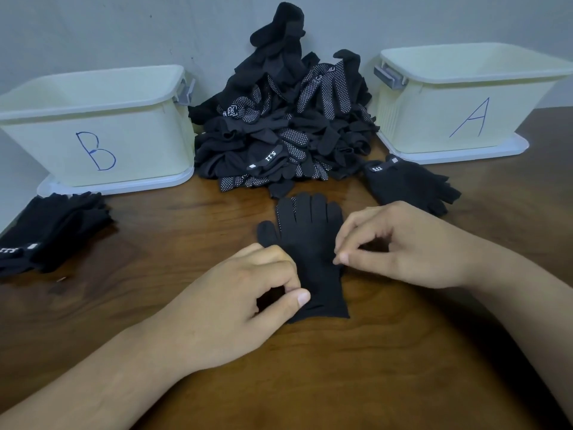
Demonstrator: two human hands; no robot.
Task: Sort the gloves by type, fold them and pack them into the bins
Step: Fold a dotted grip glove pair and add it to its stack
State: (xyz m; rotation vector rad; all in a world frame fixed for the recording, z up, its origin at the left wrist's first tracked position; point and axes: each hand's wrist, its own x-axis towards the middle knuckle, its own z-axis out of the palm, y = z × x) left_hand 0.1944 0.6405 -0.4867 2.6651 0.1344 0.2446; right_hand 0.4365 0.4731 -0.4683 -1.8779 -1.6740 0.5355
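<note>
- A black knit glove (310,240) lies flat on the table (341,383), between the two hands. Its four fingers point away from the person, its stubby thumb juts out to the left, and its cuff is nearest the person.
- The left hand (242,308) is curled. Its thumb and bent forefinger pinch the glove's left edge, low down near the cuff.
- The right hand (406,246) is curled too. Thumb tip and forefinger meet on the glove's right edge, about at the palm.
- The cloth is matte and soft, with a slight crease by the cuff. Small white dots show along the outer edge of the left-most finger.
- Just beyond the glove's fingertips is a loose pile (279,135) of black gloves, heaped against the wall (124,32). Some are plain knit, some are studded with white grip dots, and a few have white-printed cuff labels.
- Beyond and left of the left-hand pinch stands bin B (139,144), a pale, smooth plastic tub with rounded corners. It has a blue hand-drawn letter and a grey latch at its rim.
- Beyond and right of the right-hand pinch stands bin A (434,119), of the same make, with ribbing on its near corner.
- Just past the right hand's knuckles lies the right stack (412,187) of flat black gloves.
- Well left of the left hand lies the left stack (55,225), with labelled cuffs nearest the person.
- The table is dark brown wood with a visible grain.
</note>
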